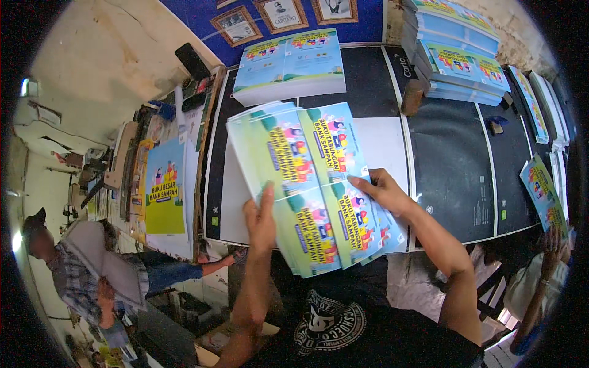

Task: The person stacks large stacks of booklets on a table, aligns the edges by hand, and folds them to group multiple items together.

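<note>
A fanned stack of printed cover sheets [291, 205], green, yellow and light blue with small cartoon figures, is held between both hands over the near edge of the table. My left hand [261, 221] grips the stack's left side, thumb on the top sheet and the other fingers partly hidden. At the right edge my right hand [389, 193] is closed on the same sheets, its thumb lying on top and fingertips out of sight underneath. The sheets sit unevenly, with several corners sticking out at the top left and lower right. White paper [392, 144] lies beneath them on the table.
A neat pile of similar sheets [288, 83] stands at the back, with taller piles [457, 67] at back right beside a brown block [412, 98]. Black mats [451, 159] cover the table. A large poster-like sheet [165, 190] lies left. One person [80, 257] is at left; another's hand [552, 242] holds a sheet at right.
</note>
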`<state>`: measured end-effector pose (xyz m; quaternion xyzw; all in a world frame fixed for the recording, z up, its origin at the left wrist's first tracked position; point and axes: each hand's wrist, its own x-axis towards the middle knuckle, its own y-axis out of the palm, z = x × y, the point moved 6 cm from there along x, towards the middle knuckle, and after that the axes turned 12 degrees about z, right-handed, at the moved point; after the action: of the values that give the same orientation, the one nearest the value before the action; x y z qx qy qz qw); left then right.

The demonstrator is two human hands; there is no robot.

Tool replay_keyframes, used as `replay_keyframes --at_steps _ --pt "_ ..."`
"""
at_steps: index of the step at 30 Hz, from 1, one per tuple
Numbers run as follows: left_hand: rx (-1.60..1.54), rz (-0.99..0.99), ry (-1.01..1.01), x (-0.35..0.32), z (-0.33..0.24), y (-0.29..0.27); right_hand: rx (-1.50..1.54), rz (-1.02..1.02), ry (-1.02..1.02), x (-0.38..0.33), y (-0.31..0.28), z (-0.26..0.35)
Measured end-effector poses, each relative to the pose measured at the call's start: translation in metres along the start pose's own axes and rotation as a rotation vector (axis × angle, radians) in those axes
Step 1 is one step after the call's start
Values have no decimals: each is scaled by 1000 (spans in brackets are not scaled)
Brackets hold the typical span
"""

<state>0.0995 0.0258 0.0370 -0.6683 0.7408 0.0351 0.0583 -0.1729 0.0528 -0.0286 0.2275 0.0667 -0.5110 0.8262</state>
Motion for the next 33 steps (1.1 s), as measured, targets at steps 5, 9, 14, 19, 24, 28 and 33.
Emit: replay_keyframes --at_steps 5,9,14,19,24,28,33 --pt "-145 -34 58 -1 -35 -27 -395 -313 -406 -7 -6 23" --pt "-121 -38 32 0 -30 -21 -615 -262 -423 -2 -4 21" --pt "-24 118 7 4 -6 32 -289 -23 -241 0 5 6" --pt "-245 175 -60 5 18 66 -390 -105 -20 -10 21 3" --pt "-392 197 -182 8 28 80 -145 -36 -27 -12 22 7" --pt "-368 261 -152 11 32 78 -164 -17 -32 -10 19 -1" --pt "-332 246 -119 13 31 74 -224 -73 3 -6 7 -18"
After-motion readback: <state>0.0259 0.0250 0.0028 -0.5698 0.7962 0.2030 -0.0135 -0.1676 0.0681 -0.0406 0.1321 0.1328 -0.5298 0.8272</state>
